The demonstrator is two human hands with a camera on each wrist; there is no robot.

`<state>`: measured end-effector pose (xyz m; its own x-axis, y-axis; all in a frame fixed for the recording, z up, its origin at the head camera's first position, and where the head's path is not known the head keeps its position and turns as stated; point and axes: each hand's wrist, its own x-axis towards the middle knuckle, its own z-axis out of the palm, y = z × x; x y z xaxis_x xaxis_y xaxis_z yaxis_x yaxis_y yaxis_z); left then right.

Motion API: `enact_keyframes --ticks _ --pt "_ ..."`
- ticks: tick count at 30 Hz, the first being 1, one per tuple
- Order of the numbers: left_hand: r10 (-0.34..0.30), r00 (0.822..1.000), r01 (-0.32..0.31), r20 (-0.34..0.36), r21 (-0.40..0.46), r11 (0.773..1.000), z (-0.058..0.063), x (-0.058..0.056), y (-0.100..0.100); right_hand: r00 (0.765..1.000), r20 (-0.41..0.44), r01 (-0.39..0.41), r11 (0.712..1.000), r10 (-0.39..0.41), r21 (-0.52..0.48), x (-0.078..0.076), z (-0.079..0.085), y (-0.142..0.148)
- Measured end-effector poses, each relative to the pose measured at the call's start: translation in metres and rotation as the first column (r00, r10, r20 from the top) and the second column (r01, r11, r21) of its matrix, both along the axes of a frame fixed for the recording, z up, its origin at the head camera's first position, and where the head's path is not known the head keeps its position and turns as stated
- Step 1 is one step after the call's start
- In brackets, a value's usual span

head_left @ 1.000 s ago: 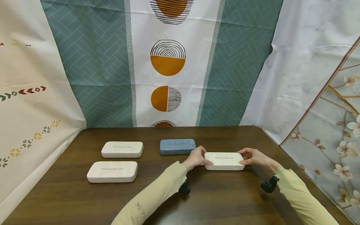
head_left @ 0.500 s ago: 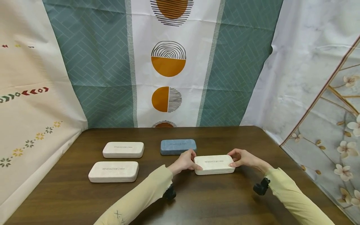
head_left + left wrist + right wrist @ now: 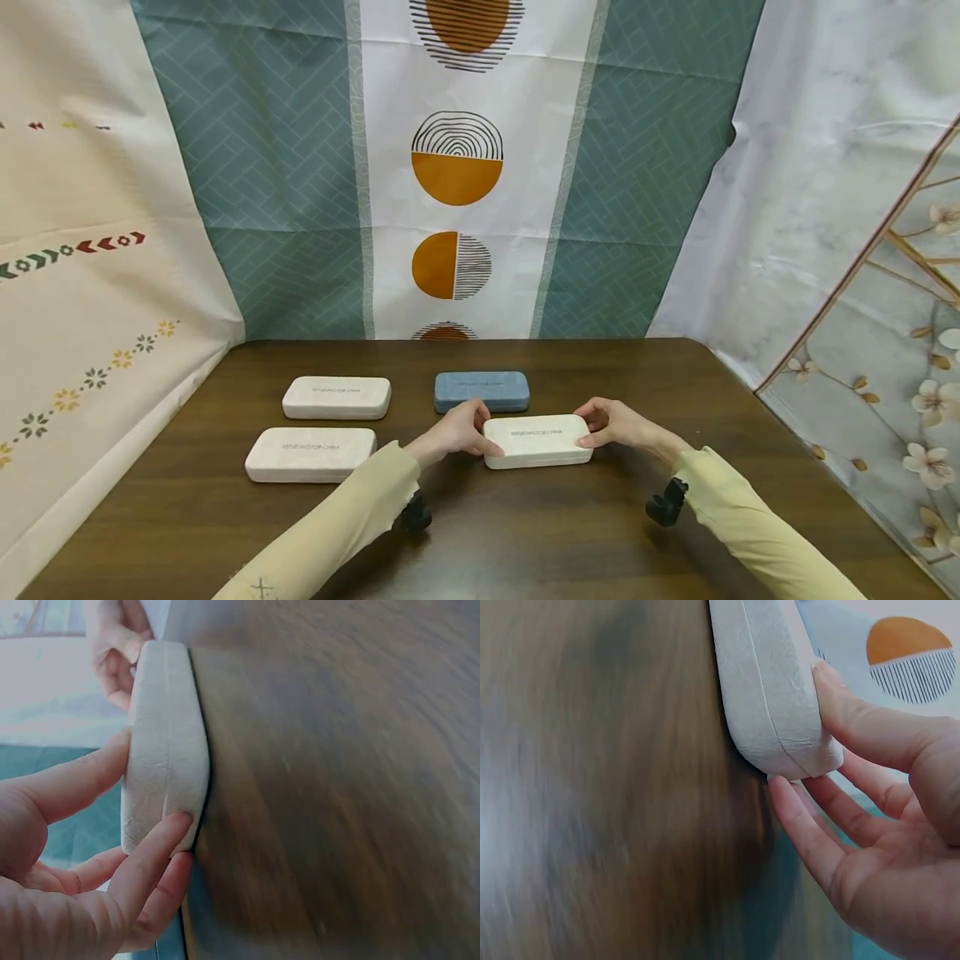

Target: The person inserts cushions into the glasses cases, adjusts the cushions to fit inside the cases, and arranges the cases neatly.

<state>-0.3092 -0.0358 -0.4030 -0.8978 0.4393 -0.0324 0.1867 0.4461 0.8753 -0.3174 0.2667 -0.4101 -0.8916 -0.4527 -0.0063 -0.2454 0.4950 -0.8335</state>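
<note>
A white glasses case [image 3: 537, 442] with dark lettering on its lid lies closed on the table, held between my two hands. My left hand [image 3: 453, 431] grips its left end, the thumb on the upper edge. At the right end, my right hand [image 3: 621, 426] pinches the case the same way. In the left wrist view the case [image 3: 166, 742] shows its long side with a lid seam, fingertips at its near corner. The right wrist view has the thumb [image 3: 855, 712] against the lid of the case and fingers around its end.
Just behind the held case lies a blue glasses case [image 3: 482, 390]. Two more white cases, a rear one [image 3: 336, 397] and a front one [image 3: 311, 455], lie on the left of the brown wooden table [image 3: 525, 533]. Patterned cloths [image 3: 292, 167] hang around the back and sides.
Both hands have moved the white glasses case left and slightly nearer, from right of the blue case to in front of it. The other cases stay in place; the view shifts slightly.
</note>
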Motion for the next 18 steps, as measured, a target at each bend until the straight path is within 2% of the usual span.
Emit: enact_keyframes --ticks 10,18 --pt "0.012 0.999 -0.014 0.051 0.033 0.999 0.005 0.000 -0.040 1.000 0.013 0.012 1.000 -0.012 -0.019 -0.001 -0.001 -0.040" --pt "-0.012 0.996 0.008 0.093 0.043 0.999 0.006 0.000 -0.066 0.999 0.022 -0.028 0.999 0.028 -0.033 -0.002 -0.005 -0.064"
